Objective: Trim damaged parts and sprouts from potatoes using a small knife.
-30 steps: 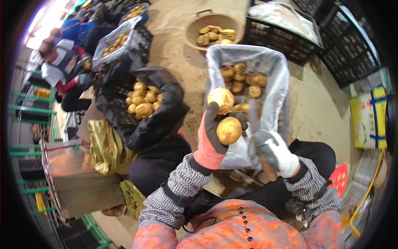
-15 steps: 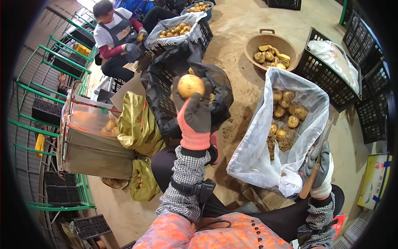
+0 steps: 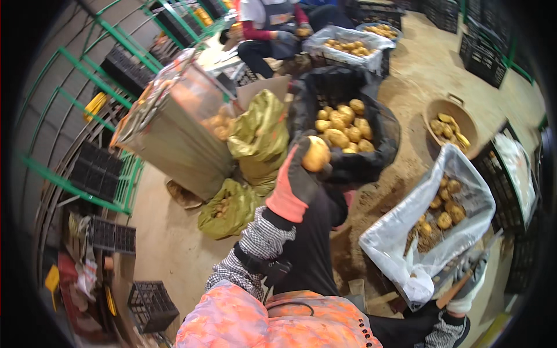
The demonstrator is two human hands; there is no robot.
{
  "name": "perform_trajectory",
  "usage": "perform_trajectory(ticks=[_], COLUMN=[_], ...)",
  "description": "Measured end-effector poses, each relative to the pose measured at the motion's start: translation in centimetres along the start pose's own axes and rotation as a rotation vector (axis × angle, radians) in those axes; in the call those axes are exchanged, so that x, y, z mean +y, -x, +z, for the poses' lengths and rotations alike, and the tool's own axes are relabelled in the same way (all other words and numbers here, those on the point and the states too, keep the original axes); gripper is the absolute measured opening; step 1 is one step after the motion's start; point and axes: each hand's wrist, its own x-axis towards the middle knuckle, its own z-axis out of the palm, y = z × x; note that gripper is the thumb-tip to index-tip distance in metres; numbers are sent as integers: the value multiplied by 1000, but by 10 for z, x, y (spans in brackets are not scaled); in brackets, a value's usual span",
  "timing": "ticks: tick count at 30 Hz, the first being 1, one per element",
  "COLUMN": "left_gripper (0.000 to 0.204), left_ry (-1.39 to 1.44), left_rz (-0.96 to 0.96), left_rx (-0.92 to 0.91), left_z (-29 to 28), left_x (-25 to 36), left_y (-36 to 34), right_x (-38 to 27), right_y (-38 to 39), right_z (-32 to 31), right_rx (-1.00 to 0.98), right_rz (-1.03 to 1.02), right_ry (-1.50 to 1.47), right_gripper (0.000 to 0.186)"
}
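Observation:
My left hand (image 3: 293, 180), in a dark and salmon glove, is closed round a yellow potato (image 3: 316, 153), held just in front of a black-lined crate (image 3: 377, 156) of potatoes (image 3: 342, 127). At lower right, my right hand (image 3: 473, 278), in a grey and white glove, grips a knife with a wooden handle (image 3: 452, 290) beside a crate lined with clear-white plastic (image 3: 386, 232). That crate holds several soiled potatoes (image 3: 444, 220) and some dirt.
A seated co-worker (image 3: 267, 32) handles potatoes beside another lined crate (image 3: 325, 49). A brown basin (image 3: 473, 122) of cut potatoes stands right, near black crates (image 3: 481, 58). At left are a tall covered container (image 3: 174, 151), olive sacks (image 3: 255, 151) and green racks (image 3: 69, 174).
My view has turned left. My left hand has swung from over the plastic-lined crate toward the black-lined one; two potatoes showed in it, now one. My right hand with the knife has dropped aside.

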Motion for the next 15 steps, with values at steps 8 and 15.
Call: perform_trajectory(ticks=[8,15], left_gripper=[24,24], left_ry=[-499,-1083], left_rz=[682,304], left_rx=[264,853], left_z=[-182,-371], left_x=[200,180], left_y=[13,107], right_x=[-7,-11], right_y=[-6,-2], right_z=[-24,-22], right_rx=[-40,15], right_rz=[-133,-115], right_ry=[86,118], right_gripper=[35,37])
